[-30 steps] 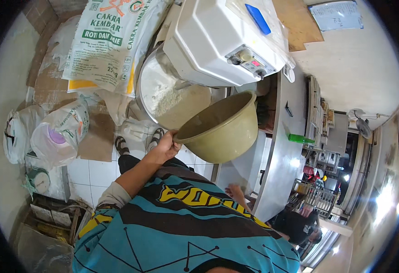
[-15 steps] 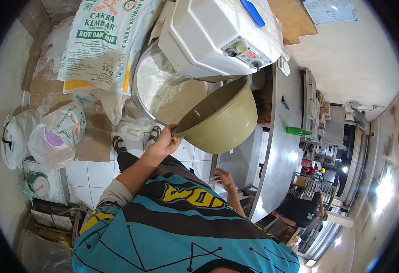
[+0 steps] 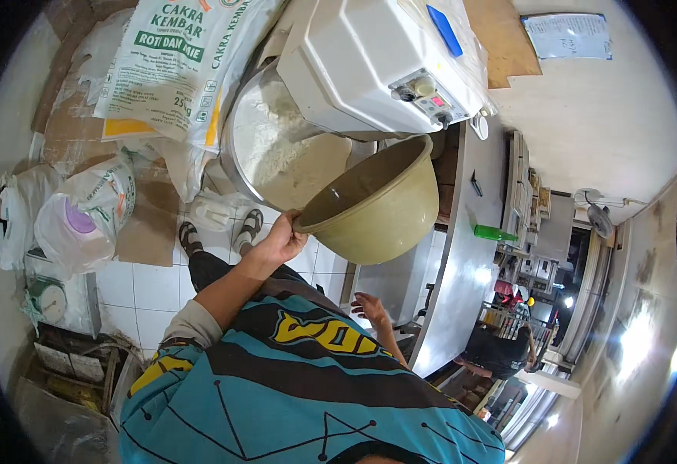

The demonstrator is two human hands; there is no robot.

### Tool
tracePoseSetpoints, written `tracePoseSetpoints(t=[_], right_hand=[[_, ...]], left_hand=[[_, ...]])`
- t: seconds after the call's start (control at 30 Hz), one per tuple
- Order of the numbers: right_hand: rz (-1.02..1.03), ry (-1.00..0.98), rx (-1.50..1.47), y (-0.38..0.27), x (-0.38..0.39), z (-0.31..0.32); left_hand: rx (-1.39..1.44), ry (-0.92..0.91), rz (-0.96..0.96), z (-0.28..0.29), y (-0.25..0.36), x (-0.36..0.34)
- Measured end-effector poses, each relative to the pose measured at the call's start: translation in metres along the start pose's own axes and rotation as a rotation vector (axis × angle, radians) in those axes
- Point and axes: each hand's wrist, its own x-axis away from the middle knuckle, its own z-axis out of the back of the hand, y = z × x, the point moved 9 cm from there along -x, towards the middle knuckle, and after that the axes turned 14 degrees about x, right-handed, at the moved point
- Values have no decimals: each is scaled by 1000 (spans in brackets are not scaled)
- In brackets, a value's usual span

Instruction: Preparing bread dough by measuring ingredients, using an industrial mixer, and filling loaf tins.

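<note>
My left hand (image 3: 277, 241) grips the near rim of an olive plastic bowl (image 3: 385, 224). The bowl is tilted, its opening facing up and left toward a steel mixer bowl (image 3: 234, 166) that holds white flour (image 3: 277, 147), and it looks empty inside. The white mixer head (image 3: 369, 69) hangs over both bowls. My right hand (image 3: 369, 308) is lower down beside my body, fingers apart and holding nothing, close to the edge of a stainless table (image 3: 462, 255).
A large printed flour sack (image 3: 176, 62) leans behind the mixer. Tied plastic bags (image 3: 83, 216) and a small scale (image 3: 49, 301) sit on the tiled floor at left. A green bottle (image 3: 495, 232) lies on the table. Another person (image 3: 493, 352) stands farther back at right.
The bowl has stayed tilted at the mixer bowl in my left hand, shifting only slightly. My right hand has drifted a little to the left.
</note>
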Motion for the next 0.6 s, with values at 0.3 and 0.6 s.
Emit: tracePoseSetpoints(t=[0.3, 0.6], right_hand=[[-21, -19, -39, 7, 2, 1], [24, -33, -10, -12, -6, 4]], left_hand=[[-13, 40, 25, 15, -3, -10], [-32, -19, 8, 5, -5, -8]])
